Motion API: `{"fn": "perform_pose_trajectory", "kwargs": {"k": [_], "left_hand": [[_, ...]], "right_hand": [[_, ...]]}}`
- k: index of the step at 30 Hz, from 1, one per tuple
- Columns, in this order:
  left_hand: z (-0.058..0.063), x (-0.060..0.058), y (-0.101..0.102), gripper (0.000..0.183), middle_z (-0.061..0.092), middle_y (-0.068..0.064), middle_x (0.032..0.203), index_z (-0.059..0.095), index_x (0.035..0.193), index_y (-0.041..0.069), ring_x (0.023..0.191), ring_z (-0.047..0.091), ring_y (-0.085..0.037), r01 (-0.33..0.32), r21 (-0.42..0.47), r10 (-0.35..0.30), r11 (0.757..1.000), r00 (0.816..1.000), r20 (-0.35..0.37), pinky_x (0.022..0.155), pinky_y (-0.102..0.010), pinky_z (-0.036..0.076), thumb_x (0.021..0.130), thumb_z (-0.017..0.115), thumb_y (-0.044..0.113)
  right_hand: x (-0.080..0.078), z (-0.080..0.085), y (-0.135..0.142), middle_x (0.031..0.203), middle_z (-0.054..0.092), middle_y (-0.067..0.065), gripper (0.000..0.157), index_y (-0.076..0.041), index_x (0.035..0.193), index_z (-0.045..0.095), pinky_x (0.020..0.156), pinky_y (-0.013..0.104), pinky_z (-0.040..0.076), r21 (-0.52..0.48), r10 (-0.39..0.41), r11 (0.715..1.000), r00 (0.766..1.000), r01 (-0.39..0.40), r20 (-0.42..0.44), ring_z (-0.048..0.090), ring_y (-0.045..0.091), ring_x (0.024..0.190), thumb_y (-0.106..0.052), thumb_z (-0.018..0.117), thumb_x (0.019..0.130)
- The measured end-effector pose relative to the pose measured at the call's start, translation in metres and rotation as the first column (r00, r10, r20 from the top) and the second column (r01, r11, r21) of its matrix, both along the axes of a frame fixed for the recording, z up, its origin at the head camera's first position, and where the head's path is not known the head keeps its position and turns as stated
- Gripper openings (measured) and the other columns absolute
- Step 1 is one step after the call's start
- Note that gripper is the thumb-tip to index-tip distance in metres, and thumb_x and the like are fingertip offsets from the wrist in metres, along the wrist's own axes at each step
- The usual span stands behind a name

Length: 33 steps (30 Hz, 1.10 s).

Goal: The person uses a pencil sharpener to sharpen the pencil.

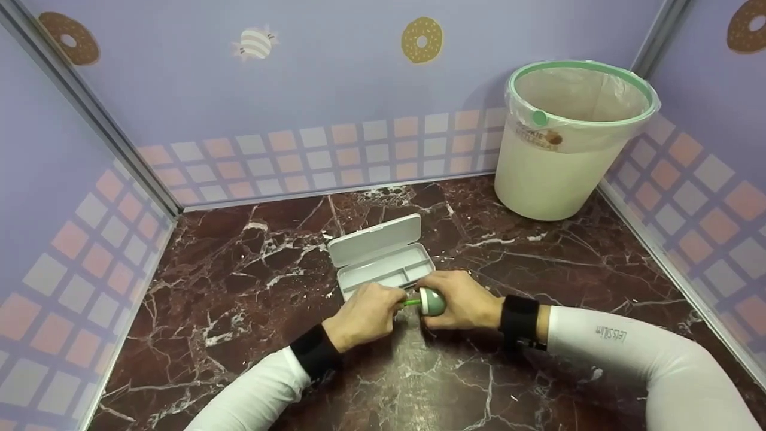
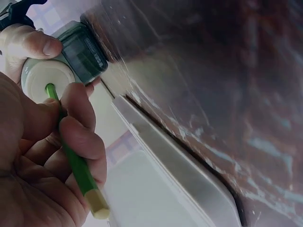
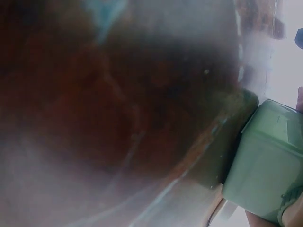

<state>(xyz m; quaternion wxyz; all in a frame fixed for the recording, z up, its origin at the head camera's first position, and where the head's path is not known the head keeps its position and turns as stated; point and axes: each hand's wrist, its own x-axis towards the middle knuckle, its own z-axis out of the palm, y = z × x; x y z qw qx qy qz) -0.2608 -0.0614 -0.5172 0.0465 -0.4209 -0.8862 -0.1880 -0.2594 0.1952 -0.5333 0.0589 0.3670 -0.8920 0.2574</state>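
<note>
In the head view my left hand (image 1: 366, 314) pinches a green pencil (image 1: 412, 302) between thumb and fingers. The pencil's front end sits in the round white face of a green pencil sharpener (image 1: 433, 304), which my right hand (image 1: 465, 301) grips. In the left wrist view the pencil (image 2: 78, 163) slants back across the fingers to a bare wood-coloured end, and the sharpener's dark see-through shavings box (image 2: 85, 52) shows. The right wrist view has only the sharpener's green body (image 3: 265, 165) at its right edge. Just behind both hands lies a white pencil case (image 1: 377, 272), lid raised.
A white bin (image 1: 550, 173) with a green rim and a plastic liner stands at the back right. Patterned walls (image 1: 335, 78) enclose the dark red marbled table (image 1: 239, 335). Small pale bits lie around the pencil case.
</note>
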Motion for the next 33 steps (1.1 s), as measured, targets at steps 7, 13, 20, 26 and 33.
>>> {"fn": "perform_pose_trajectory", "kwargs": {"k": [7,13,20,26,33], "left_hand": [[0.005,0.002,0.008,0.02,0.078,0.0,0.078,0.079,0.093,0.011,0.064,0.07,-0.015,-0.015,-0.033,0.016,0.999,1.0,0.014,0.065,-0.032,0.064,0.086,0.077,-0.007],[0.01,-0.001,0.011,0.021,0.08,-0.001,0.08,0.08,0.096,0.012,0.068,0.073,-0.015,-0.002,-0.064,0.004,0.998,0.999,0.04,0.068,-0.031,0.065,0.086,0.077,-0.006],[0.02,-0.007,0.004,0.012,0.082,-0.003,0.088,0.081,0.103,0.012,0.072,0.073,-0.015,0.03,-0.11,-0.018,0.993,0.994,0.108,0.07,-0.031,0.065,0.098,0.074,0.004],[0.034,-0.008,0.006,0.014,0.079,-0.006,0.094,0.076,0.109,0.009,0.077,0.07,-0.019,-0.025,-0.126,0.036,0.992,0.995,0.093,0.071,-0.036,0.063,0.095,0.071,0.008],[0.047,-0.006,0.03,0.042,0.079,-0.011,0.126,0.067,0.141,0.009,0.104,0.074,-0.022,-0.026,-0.033,0.033,0.999,0.974,0.224,0.092,-0.038,0.066,0.1,0.069,0.018]], "right_hand": [[0.0,0.001,-0.001,0.117,0.083,0.004,0.058,-0.015,0.131,0.075,0.084,0.032,0.066,-0.009,0.013,1.0,1.0,-0.013,-0.014,0.079,0.019,0.099,-0.032,0.096,0.08],[-0.001,0.004,-0.001,0.119,0.083,0.004,0.061,-0.016,0.134,0.075,0.088,0.036,0.067,-0.01,-0.002,1.0,1.0,0.002,-0.023,0.08,0.02,0.102,-0.032,0.097,0.079],[-0.004,0.007,0.001,0.126,0.08,0.008,0.062,-0.013,0.137,0.071,0.088,0.033,0.065,-0.039,0.055,0.998,0.997,-0.053,0.05,0.077,0.02,0.104,-0.035,0.093,0.084],[-0.002,0.013,0.021,0.141,0.075,0.019,0.086,-0.003,0.154,0.057,0.095,0.04,0.066,-0.108,0.04,0.994,0.988,-0.024,0.148,0.078,0.029,0.115,-0.045,0.091,0.086],[0.003,0.014,0.062,0.137,0.078,0.018,0.075,0.002,0.149,0.063,0.097,0.047,0.069,-0.146,0.016,0.989,0.935,0.038,0.355,0.081,0.033,0.112,-0.031,0.09,0.088]]}}
